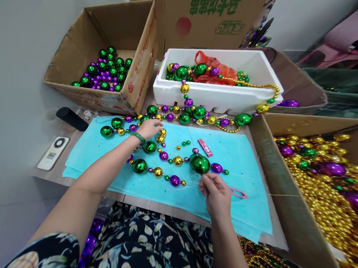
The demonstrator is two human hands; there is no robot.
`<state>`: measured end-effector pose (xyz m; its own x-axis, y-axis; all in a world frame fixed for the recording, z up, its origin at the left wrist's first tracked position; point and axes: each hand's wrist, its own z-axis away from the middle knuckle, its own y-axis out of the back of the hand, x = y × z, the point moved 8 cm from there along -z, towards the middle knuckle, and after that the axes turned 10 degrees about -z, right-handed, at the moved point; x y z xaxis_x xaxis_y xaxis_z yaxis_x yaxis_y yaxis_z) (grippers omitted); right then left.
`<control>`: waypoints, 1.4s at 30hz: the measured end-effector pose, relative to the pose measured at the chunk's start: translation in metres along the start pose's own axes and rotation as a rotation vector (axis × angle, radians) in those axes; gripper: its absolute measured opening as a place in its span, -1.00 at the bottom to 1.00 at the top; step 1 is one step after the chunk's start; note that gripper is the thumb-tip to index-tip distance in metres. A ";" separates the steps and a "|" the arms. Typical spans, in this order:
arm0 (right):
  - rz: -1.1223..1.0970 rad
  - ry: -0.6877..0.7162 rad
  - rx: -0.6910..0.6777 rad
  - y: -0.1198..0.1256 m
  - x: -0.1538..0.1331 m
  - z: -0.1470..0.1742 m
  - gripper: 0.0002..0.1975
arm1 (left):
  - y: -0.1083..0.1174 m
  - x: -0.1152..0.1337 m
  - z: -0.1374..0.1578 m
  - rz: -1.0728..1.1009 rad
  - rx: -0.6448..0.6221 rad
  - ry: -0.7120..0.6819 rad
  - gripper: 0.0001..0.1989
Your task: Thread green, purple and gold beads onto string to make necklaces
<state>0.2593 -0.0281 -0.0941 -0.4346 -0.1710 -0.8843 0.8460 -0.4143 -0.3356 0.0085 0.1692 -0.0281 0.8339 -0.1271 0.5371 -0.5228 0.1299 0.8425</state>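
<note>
My right hand (217, 193) is closed in a pinch at the lower edge of a large shiny green bead (199, 164). A small purple bead (195, 151) sits just above that bead, with a fine thread running up from it. My left hand (149, 129), wearing a green bangle (139, 138), reaches over the strands with its fingers loosely stretched, beside some gold beads (161, 139). Its thumb is mostly hidden. Strung green, gold and purple beads (157, 171) lie across the blue cloth (234, 152) between my hands.
Behind the cloth stands a white foam box (216, 94), with a bead garland (188, 103) draped over it. Cardboard boxes of beads flank me, one at back left (140, 65) and one at right (295, 194). Pink scissors (238, 193), a small pink packet (205, 147) and a phone-like white device (53, 153) lie around.
</note>
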 end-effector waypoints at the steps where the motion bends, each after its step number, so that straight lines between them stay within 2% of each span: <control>1: -0.001 -0.007 -0.003 0.000 0.001 0.000 -0.68 | -0.005 -0.002 -0.002 -0.029 -0.016 0.001 -0.86; 5: 0.007 -0.028 -0.035 -0.005 0.006 -0.003 -0.70 | -0.026 0.002 -0.012 -0.085 -0.078 -0.002 -0.70; 9: -0.025 -0.037 -0.087 -0.015 0.004 0.000 -0.75 | -0.037 0.016 -0.019 -0.103 -0.178 -0.056 -0.79; 12: -0.014 -0.017 -0.072 -0.016 -0.002 0.005 -0.73 | -0.029 0.028 -0.013 -0.085 -0.192 -0.118 -0.86; 16: 0.017 0.009 -0.042 -0.014 -0.006 0.006 -0.71 | -0.013 0.029 -0.008 -0.047 -0.115 -0.145 -0.73; 17: 0.018 0.019 -0.033 -0.014 -0.008 0.007 -0.72 | -0.010 0.029 -0.004 -0.031 -0.103 -0.132 -0.74; 18: 0.019 0.028 -0.028 -0.014 -0.010 0.009 -0.72 | -0.008 0.026 0.000 0.000 -0.100 -0.062 -0.73; 21: 0.021 0.045 -0.028 -0.018 -0.014 0.016 -0.74 | -0.002 0.025 0.021 0.340 -0.089 0.109 -0.71; 25: 0.024 0.045 -0.066 -0.023 -0.016 0.021 -0.74 | -0.004 0.036 0.048 0.833 -0.118 0.274 -0.98; 27: 0.019 0.043 -0.095 -0.024 -0.016 0.023 -0.75 | -0.010 0.038 0.061 1.035 -0.141 0.400 -0.82; 29: 0.009 0.042 -0.124 -0.025 -0.014 0.025 -0.76 | -0.017 0.042 0.071 1.308 -0.148 0.509 -0.75; 32: -0.010 0.022 -0.186 -0.026 -0.007 0.023 -0.76 | -0.016 0.041 0.071 1.356 -0.104 0.505 -0.78; 33: -0.008 0.018 -0.197 -0.025 -0.005 0.022 -0.76 | -0.019 0.042 0.070 1.420 -0.142 0.498 -0.77; 36: 0.046 0.035 -0.198 -0.023 -0.002 0.019 -0.74 | -0.017 0.043 0.067 1.518 -0.156 0.460 -0.79; 42: 0.083 0.069 -0.186 -0.022 -0.004 0.021 -0.72 | -0.017 0.045 0.072 1.554 -0.172 0.439 -0.80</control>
<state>0.2358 -0.0373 -0.0764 -0.3443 -0.1332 -0.9294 0.9233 -0.2278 -0.3094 0.0422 0.0907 -0.0157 -0.4517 0.4957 0.7418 -0.8639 -0.0352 -0.5025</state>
